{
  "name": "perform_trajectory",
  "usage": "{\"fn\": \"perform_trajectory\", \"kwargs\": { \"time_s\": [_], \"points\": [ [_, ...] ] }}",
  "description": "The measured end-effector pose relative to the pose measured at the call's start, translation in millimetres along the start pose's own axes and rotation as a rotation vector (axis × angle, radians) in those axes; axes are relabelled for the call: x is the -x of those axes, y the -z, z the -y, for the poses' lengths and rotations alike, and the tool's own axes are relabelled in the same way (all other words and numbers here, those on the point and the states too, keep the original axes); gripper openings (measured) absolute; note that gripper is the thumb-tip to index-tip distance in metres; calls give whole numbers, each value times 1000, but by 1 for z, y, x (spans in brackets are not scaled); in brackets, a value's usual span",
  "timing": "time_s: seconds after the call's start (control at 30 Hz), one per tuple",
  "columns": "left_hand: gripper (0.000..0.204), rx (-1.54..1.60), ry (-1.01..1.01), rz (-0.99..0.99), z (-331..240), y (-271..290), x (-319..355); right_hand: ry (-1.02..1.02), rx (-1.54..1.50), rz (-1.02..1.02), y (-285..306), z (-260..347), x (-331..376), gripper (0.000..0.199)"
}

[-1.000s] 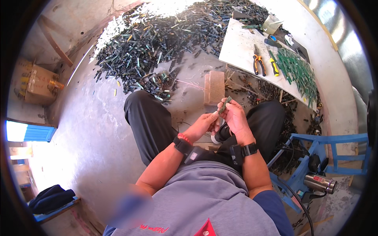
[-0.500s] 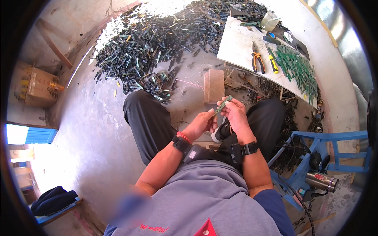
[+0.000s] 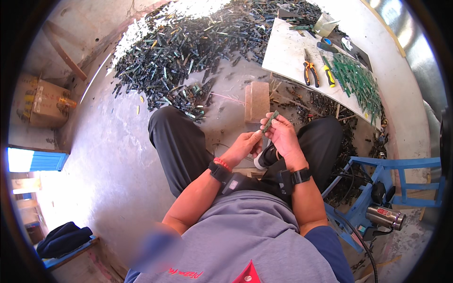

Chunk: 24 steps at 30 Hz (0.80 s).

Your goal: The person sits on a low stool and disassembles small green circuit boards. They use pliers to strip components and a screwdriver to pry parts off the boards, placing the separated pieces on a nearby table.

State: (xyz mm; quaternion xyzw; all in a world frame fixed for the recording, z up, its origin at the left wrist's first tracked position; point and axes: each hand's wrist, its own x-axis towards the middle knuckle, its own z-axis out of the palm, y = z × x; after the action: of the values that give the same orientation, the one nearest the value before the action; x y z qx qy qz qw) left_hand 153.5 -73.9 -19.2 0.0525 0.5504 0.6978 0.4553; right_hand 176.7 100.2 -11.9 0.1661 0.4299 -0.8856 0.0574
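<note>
I sit with my knees apart. Both hands hold one narrow green circuit-board strip (image 3: 270, 121) in front of me. My right hand (image 3: 283, 136) grips its upper part with fingers and thumb. My left hand (image 3: 246, 145) pinches its lower end from the left. The strip is tilted, its top end leaning right. Below my hands a white shoe (image 3: 265, 158) shows between my legs. Black bands sit on both wrists.
A wooden block (image 3: 257, 101) stands just past my hands. A big heap of dark green strips (image 3: 188, 47) covers the floor beyond. A white board (image 3: 292, 56) at upper right carries orange pliers (image 3: 309, 73), a yellow-handled tool (image 3: 328, 75) and stacked green strips (image 3: 358, 85). A blue frame (image 3: 377, 184) stands at right.
My hands have lifted the strip slightly and turned it, the right hand shifting along its upper end. My body and legs stay where they were.
</note>
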Motion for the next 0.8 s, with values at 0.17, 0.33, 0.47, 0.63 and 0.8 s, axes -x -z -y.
{"fn": "perform_trajectory", "kwargs": {
  "time_s": [0.17, 0.33, 0.47, 0.63, 0.8],
  "points": [
    [41, -10, -19, 10, 5, 2, -2, -10, -22, 39, 0, 1, 1, 24],
    [42, -20, -20, 18, 2, 1, 0, -7, 52, -1, -5, 2, 3, 24],
    [44, -29, -27, 17, 2, 1, 0, -13, 108, -26, -5, 0, 2, 22],
    [43, 39, -12, 12, 2, 2, 0, -24, 183, -63, 4, -7, -2, 20],
    [39, 197, 31, 14, 1, 3, -1, -25, 148, -76, 5, -7, -3, 19]
  ]
}}
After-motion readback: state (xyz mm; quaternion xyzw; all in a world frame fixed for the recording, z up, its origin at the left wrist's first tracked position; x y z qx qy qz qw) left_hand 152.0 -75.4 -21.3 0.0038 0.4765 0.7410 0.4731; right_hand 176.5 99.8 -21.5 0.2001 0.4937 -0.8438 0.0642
